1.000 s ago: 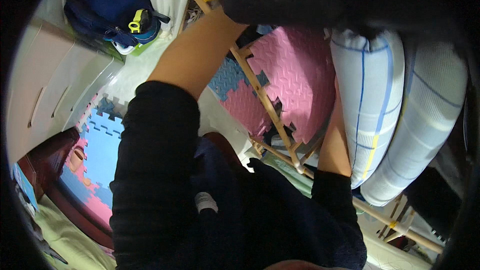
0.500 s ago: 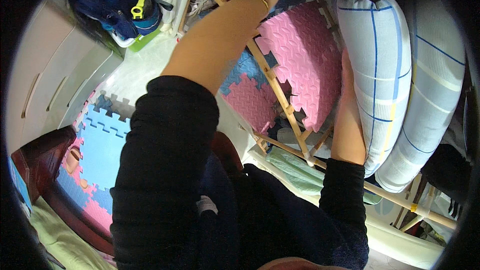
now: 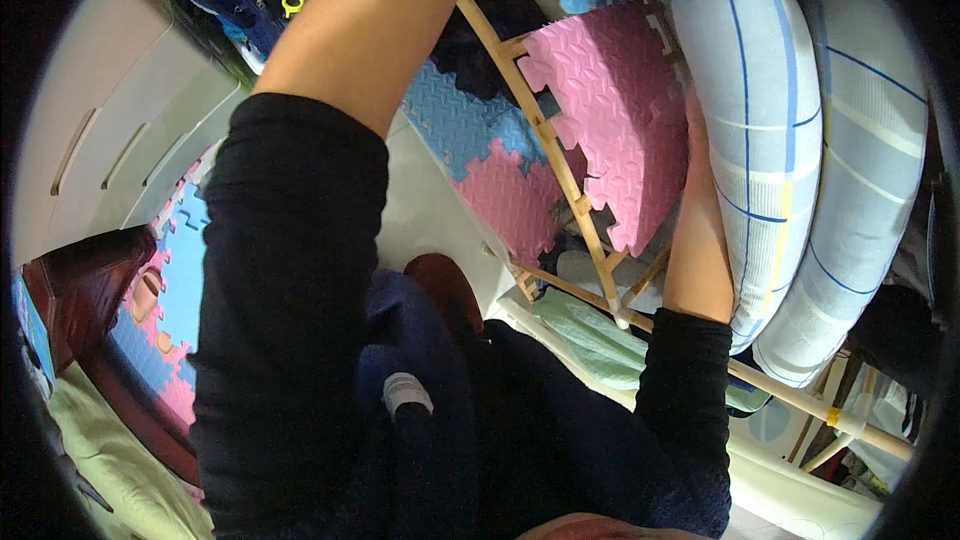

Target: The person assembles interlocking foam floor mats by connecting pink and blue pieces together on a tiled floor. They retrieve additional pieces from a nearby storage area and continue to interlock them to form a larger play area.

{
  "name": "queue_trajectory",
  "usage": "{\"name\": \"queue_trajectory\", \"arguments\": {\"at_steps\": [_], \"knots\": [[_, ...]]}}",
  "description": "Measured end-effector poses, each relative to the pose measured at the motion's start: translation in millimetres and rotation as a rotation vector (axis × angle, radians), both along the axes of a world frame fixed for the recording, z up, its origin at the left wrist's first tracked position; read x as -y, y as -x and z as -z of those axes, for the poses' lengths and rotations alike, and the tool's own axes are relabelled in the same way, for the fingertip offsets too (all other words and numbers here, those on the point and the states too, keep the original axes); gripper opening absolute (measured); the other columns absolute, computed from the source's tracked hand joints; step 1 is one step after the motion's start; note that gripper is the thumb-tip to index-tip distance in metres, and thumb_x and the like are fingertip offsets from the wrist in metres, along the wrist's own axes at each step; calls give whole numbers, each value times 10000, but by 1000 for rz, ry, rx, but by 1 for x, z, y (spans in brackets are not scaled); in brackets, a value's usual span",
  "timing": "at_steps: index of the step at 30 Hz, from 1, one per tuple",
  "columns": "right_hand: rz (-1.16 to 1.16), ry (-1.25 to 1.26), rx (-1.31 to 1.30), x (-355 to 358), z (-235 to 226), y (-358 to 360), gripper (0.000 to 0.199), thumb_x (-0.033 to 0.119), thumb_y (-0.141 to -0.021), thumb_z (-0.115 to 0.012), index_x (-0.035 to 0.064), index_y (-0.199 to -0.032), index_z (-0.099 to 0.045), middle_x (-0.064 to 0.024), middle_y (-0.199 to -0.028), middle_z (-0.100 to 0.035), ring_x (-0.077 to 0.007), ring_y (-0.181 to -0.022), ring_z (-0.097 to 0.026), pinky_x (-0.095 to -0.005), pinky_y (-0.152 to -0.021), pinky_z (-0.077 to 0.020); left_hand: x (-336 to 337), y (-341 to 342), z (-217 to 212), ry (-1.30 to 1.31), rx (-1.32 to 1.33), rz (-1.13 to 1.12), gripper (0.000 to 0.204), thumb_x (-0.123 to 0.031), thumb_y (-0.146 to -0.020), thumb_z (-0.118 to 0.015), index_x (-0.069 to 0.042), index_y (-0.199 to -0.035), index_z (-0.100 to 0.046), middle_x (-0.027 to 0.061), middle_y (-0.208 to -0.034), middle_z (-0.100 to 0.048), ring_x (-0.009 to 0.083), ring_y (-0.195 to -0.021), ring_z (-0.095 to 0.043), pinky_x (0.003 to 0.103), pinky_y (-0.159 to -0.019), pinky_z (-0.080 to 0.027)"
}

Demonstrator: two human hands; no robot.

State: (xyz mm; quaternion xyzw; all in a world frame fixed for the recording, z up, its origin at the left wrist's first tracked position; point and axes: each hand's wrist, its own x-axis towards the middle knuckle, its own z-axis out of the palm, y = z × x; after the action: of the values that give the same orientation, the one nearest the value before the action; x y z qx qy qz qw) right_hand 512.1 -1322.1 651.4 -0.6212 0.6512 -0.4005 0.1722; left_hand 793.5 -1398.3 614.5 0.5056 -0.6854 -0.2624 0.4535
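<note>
The pink foam mat tile stands on edge against a wooden rack, beside a blue-lined pillow. The right hand is squeezed between the tile and that pillow, touching both; its fingers are hidden, so I cannot tell if they are apart or together. The left arm reaches up past the top of the picture, and its hand is out of sight. More blue and pink tiles lie behind the rack. It is crowded here, with little room to move.

Pink foam mat; white pillow, blue-yellow check; black sleeves.
</note>
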Motion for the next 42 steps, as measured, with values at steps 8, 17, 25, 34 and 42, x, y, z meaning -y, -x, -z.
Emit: {"name": "queue_trajectory", "arguments": {"at_steps": [8,17,25,34,42], "knots": [[5,-22,-4,4,6,3,464,341,-903,-454,91,-1293,-477,-75,-1310,-470,-228,-1221,-394,-336,-1024,-279,-7,1,6,-7,-38,3,428,-312,-863,-480,-71,-1216,-480,139,-1208,-503,285,-1072,-502,379,-888,-399],[5,-36,-4,12,6,3,467,333,-912,-442,91,-1311,-465,-73,-1323,-459,-224,-1232,-382,-331,-1036,-265,-10,0,8,-1,-51,-1,403,-288,-867,-479,-60,-1199,-489,143,-1186,-516,287,-1051,-513,374,-875,-406],[3,-43,21,13,5,9,470,325,-919,-432,91,-1326,-455,-71,-1334,-450,-222,-1241,-371,-326,-1047,-252,-10,2,7,19,-73,3,381,-267,-871,-478,-50,-1184,-497,147,-1166,-527,288,-1032,-522,370,-863,-411],[-149,218,-412,38,-9,35,461,287,-949,-365,61,-1350,-395,-123,-1369,-420,-277,-1237,-395,-343,-1051,-269,-7,6,9,32,-87,4,357,-243,-876,-477,-39,-1167,-507,151,-1144,-540,290,-1011,-532,365,-850,-418],[97,-116,-278,49,15,51,463,298,-964,-298,62,-1348,-404,-146,-1355,-435,-285,-1245,-393,-345,-1046,-270,-7,2,8,38,-88,-14,335,-221,-880,-476,-30,-1152,-515,155,-1125,-551,292,-992,-541,361,-839,-423]]}}
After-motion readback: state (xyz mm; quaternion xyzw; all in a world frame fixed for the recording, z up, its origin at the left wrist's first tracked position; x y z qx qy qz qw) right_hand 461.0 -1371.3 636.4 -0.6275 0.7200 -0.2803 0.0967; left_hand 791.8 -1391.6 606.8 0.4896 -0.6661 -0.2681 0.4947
